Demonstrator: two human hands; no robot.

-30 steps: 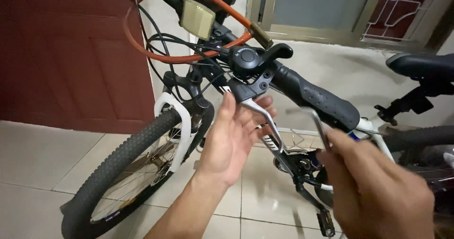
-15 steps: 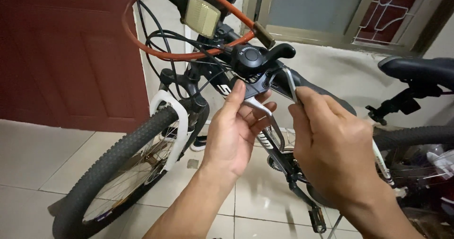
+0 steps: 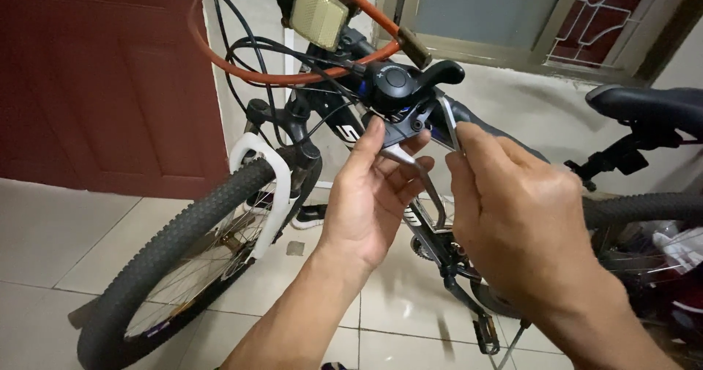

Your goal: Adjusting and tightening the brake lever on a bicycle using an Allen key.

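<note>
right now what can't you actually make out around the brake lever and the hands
Head view only:
- The thin metal tool in the right hand: its lower end is hidden in the fingers, and its tip cannot be followed into the brake lever clamp.
- The handlebar grip: behind the right hand.
- The brake lever: partly covered by the left hand.
- The saddle: cut off by the right edge.

I see the right hand (image 3: 523,227) up from the lower right, now beside the left hand (image 3: 373,194) at the brake lever (image 3: 406,154). The thin metal key (image 3: 448,121) it pinches now reaches the lever clamp; whether the tip is seated, I cannot tell. The left hand's fingers curl closer under the lever.
</note>
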